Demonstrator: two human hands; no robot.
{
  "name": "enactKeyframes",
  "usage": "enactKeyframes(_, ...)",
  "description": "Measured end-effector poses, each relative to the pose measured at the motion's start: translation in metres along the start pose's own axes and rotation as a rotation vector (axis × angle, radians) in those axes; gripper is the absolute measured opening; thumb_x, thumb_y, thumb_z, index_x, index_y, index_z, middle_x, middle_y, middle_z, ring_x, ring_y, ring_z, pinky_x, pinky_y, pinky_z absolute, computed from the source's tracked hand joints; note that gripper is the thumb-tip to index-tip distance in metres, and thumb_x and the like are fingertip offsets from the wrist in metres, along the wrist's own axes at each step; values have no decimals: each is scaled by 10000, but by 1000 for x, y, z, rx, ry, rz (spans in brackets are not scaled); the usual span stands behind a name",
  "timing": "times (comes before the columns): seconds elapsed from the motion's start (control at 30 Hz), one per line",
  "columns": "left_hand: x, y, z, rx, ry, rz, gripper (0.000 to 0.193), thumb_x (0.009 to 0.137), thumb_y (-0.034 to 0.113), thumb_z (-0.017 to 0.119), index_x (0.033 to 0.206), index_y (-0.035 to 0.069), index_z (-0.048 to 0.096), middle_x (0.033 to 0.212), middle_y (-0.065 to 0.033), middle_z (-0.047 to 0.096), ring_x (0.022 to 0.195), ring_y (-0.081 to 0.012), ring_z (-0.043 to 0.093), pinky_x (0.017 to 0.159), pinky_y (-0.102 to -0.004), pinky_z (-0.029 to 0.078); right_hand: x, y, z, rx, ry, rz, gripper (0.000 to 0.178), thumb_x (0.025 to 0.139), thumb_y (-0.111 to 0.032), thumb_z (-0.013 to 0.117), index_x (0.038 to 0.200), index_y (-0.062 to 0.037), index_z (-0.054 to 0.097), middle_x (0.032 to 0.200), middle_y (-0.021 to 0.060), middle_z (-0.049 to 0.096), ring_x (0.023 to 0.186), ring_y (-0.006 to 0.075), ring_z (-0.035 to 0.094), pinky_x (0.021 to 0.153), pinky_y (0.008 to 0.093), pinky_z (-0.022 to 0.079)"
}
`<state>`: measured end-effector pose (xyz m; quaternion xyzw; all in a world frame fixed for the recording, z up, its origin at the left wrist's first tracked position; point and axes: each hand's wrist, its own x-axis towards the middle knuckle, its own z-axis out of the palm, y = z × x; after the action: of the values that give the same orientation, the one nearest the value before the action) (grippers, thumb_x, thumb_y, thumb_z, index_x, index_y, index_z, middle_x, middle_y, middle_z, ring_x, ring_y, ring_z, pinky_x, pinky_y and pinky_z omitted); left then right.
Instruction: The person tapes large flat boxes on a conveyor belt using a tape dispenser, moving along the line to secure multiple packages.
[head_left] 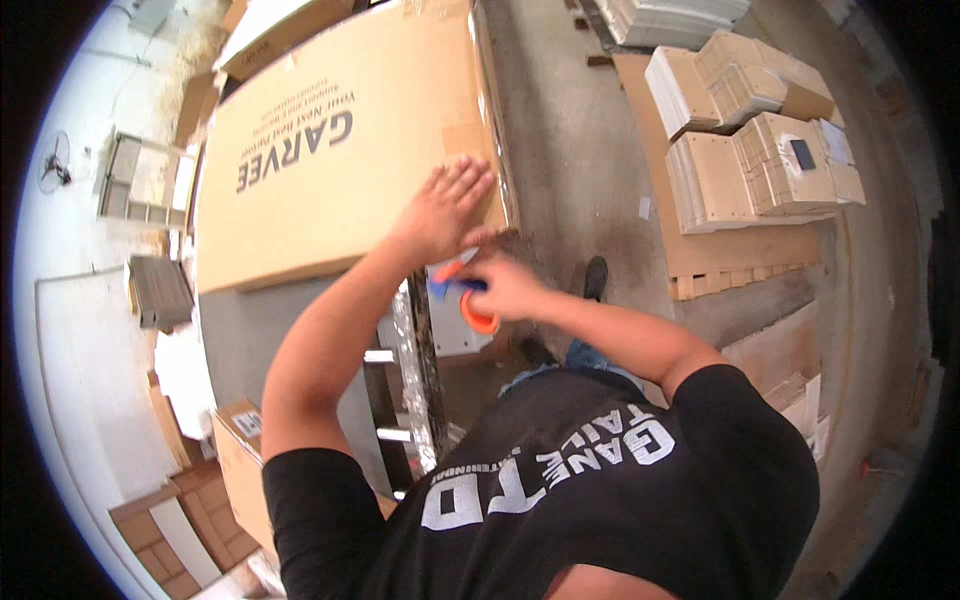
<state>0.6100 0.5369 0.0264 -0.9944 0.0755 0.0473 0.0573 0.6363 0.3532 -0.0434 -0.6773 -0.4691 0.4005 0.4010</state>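
Observation:
A large brown cardboard box [400, 90] with dark print lies in front of me. My left hand [447, 210] is pressed flat on its top, close to the near right corner, with the fingers stretched out. Just below that corner my right hand [512, 288] is closed around an orange and blue tape dispenser [480, 313]. Motion smears this hand, and its fingers partly hide the tool. Shiny clear tape runs along the box's right edge.
A roller conveyor with a dark rail [420, 350] runs beneath and beside the box. To the right, stacks of flat cardboard pieces [765, 165] sit on a pallet [740, 280], a phone-like dark object [802, 154] on top. Another carton [240, 465] stands at lower left.

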Motion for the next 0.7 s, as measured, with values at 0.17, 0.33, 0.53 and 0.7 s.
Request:
enactKeyframes(0.17,-14,-16,-1,-53,79,4,945,849,702,537,1534,95,303,1599,-92,294,1487,-282,239,1210,-469,197,14,18,65,-61,-9,-273,528,759,-326,702,1254,-145,666,1208,135,596,1081,335,599,983,400,465)
enactKeyframes(0.33,-31,-25,21,-157,249,-29,892,782,625,672,1458,95,429,1564,-104,360,1464,-284,302,1195,-480,218,-71,91,-44,277,203,47,483,793,-194,701,1265,-100,664,1096,101,665,1116,220,604,968,352,476)
enactKeyframes(0.53,-14,-17,26,-197,323,30,738,823,485,670,1414,82,487,1528,-136,408,1435,-321,350,1166,-497,260,-54,100,-104,602,333,65,519,836,-126,624,1339,-12,570,968,35,615,826,111,571,769,245,483)
enactKeyframes(0.7,-23,-22,19,-191,290,9,735,819,465,676,1409,69,485,1515,-155,419,1430,-326,359,1154,-499,272,-76,112,-8,435,160,-162,536,770,-209,733,1277,-55,653,1162,128,624,1091,256,603,1013,388,432)
